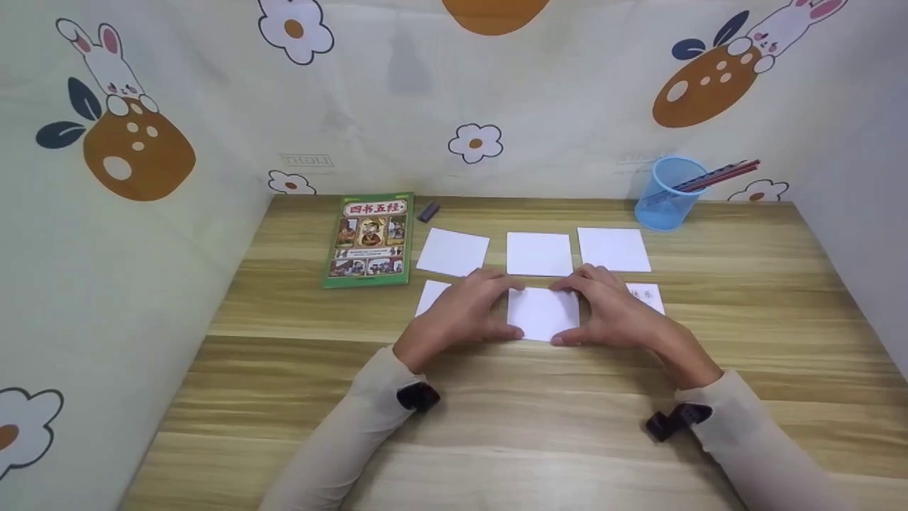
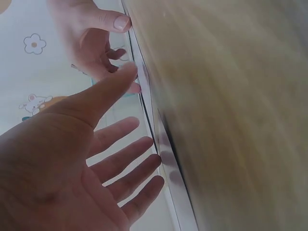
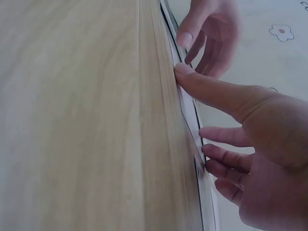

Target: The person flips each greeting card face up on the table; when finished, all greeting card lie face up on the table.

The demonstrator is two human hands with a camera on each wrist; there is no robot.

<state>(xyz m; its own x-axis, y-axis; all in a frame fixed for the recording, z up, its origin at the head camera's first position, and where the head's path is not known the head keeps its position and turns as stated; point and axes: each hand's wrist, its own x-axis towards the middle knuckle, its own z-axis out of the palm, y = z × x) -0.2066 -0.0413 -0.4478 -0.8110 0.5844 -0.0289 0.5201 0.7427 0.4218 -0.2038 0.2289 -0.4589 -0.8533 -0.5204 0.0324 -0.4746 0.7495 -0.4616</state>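
Hands: left hand at 9 o'clock, right hand at 3 o'clock of a blank white rectangular paper card on the wood-grain tabletop. Both well spread, thumbs and forefingers at its corners, nothing clenched; likely to keep it square with its face uncovered.

Three blank white cards sit at 10, 12 and between 1 and 2, probably spaced so none overlap. Left hand hides most of a white card at 9; right hand covers part of a handwritten white card at 3, writing too small to read.

Green-bordered illustrated book at 10. Light-blue round cup, between 1 and 2, props dark-red sticks; lower ends unclear. Wrist views are edge-on: can't tell if the middle card lies fully flat.
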